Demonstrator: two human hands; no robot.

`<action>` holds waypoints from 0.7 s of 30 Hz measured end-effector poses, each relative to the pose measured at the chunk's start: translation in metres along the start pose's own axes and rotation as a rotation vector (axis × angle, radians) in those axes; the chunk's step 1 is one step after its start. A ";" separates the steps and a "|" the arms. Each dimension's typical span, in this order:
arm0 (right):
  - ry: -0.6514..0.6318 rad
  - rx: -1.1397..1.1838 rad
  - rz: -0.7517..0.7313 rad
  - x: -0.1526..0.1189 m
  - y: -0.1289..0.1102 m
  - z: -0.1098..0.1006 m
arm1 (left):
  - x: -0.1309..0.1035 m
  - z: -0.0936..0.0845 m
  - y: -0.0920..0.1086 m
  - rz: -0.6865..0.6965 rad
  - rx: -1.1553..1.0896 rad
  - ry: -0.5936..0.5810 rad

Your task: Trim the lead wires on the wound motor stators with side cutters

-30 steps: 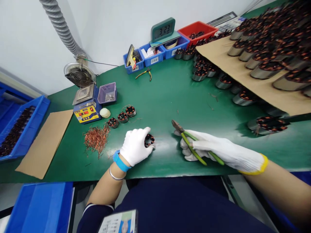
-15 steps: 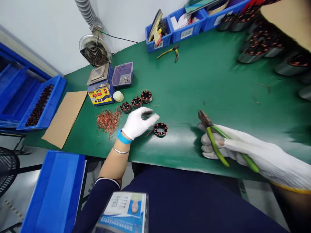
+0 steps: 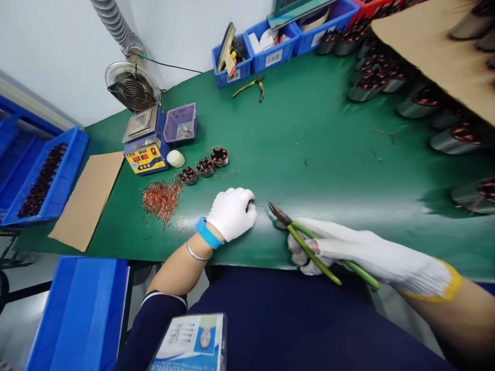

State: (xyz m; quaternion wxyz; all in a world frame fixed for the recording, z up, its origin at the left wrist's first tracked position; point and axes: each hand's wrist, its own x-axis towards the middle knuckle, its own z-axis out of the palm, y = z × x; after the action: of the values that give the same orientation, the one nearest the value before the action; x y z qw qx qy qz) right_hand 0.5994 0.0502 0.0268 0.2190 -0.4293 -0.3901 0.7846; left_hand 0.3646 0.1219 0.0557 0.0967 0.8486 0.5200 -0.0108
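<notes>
My left hand [image 3: 234, 214], in a white glove, is closed with its back up over the spot of a small copper-wound stator. Only a dark bit shows between thumb and fingers; the hand hides the rest. My right hand [image 3: 305, 247], also gloved, grips green-handled diagonal cutters [image 3: 315, 257]. Their jaws point up and left toward my left hand, a short gap apart from it. Three small wound stators [image 3: 205, 167] stand in a slanting row beyond my left hand. A heap of copper wire clippings [image 3: 161, 200] lies to its left.
On the green table [image 3: 278, 134] are a blue-yellow heating unit [image 3: 145, 157], a purple tray [image 3: 180, 123] and yellow-handled pliers [image 3: 250, 87]. Blue bins [image 3: 273, 56] line the back. Larger metal-cased stators [image 3: 367, 87] and cardboard [image 3: 433, 41] stand right. A blue crate [image 3: 81, 309] sits lower left.
My left hand has closed over the small stator that lay beside it. The right hand has brought the cutters left, nearer to it. The view has shifted to the right.
</notes>
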 end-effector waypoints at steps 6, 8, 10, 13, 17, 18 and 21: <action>-0.029 0.132 0.106 0.011 -0.011 0.009 | 0.004 0.009 0.000 -0.004 -0.071 0.014; -0.040 0.116 0.100 0.012 -0.015 0.010 | 0.004 0.009 -0.001 -0.004 -0.070 0.023; -0.054 0.116 0.096 0.013 -0.019 0.012 | 0.003 0.010 -0.001 -0.003 -0.065 0.033; -0.074 0.150 0.087 0.015 -0.021 0.013 | 0.002 0.011 -0.001 0.005 -0.060 0.041; -0.078 0.125 0.116 0.019 -0.019 0.015 | 0.004 0.014 0.000 0.007 -0.053 0.045; -0.078 0.102 0.113 0.020 -0.019 0.015 | 0.004 0.015 0.001 0.008 -0.055 0.047; -0.054 -0.015 0.100 0.022 -0.021 0.018 | 0.004 0.014 0.000 0.008 -0.089 0.053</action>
State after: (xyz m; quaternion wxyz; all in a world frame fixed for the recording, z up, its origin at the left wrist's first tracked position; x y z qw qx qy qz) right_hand 0.5725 0.0699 0.0388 0.1656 -0.4288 -0.3797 0.8028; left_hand 0.3675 0.1230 0.0413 0.1208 0.8456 0.5188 0.0352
